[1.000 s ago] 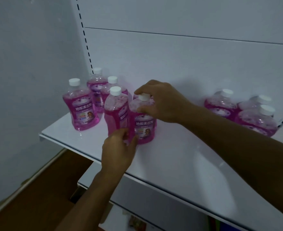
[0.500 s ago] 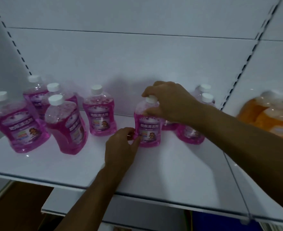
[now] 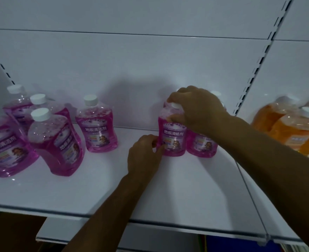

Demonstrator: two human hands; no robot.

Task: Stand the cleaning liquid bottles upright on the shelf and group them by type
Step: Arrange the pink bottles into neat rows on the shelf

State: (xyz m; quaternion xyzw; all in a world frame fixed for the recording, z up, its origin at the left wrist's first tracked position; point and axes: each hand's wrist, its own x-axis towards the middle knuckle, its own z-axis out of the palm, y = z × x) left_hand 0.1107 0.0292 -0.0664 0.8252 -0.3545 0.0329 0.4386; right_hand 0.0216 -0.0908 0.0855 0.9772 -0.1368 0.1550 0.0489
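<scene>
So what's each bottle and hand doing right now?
held pink bottle: upright, cap on, gripped by both hands
right hand: grips its cap and neck
left hand: holds its lower side
lone pink bottle: upright, capped
orange bottles: blurred, look upright

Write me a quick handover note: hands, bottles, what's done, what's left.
Right hand grips the neck and cap of the pink bottle at mid-shelf; left hand holds its lower left side.
That bottle stands upright, touching another pink bottle on its right.
Five more pink bottles stand upright at the left of the shelf, apart from this pair.
Orange bottles sit on the next section, right.
Left: let go, then probably bring the two pink groups together.
</scene>
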